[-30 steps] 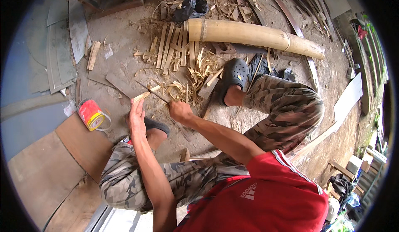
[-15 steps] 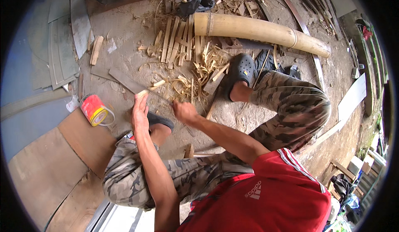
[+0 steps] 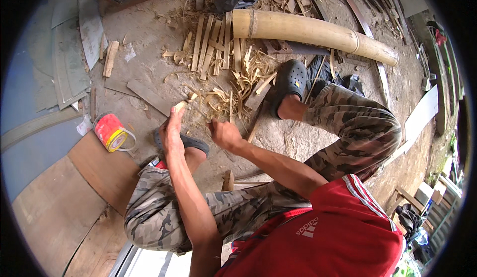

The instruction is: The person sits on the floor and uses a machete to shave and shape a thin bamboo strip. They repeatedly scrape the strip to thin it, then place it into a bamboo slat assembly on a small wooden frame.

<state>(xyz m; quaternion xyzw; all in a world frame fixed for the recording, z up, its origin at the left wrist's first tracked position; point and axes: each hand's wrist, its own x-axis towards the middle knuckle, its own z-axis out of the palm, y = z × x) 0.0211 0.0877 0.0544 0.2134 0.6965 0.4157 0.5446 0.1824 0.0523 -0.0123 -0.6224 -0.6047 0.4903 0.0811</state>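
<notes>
My left hand (image 3: 172,129) is raised over the ground and grips a short pale bamboo piece (image 3: 181,105) that sticks out above its fingers. My right hand (image 3: 224,135) is a closed fist a short way to the right of it, apart from the piece. What that fist holds is hidden. Just beyond both hands lies a heap of bamboo shavings (image 3: 226,100). My knees in camouflage trousers (image 3: 357,128) frame the hands, and my right foot in a dark clog (image 3: 290,80) rests by the shavings.
A thick bamboo pole (image 3: 313,32) lies across the far ground beside a row of split bamboo slats (image 3: 213,48). A red and yellow can (image 3: 110,132) lies at the left on a board (image 3: 99,172). Flat planks (image 3: 149,95) and scrap cover the dirt.
Both hands stay almost where they were, drifting slightly right. The left hand keeps its grip on the bamboo piece. The view has shifted a little.
</notes>
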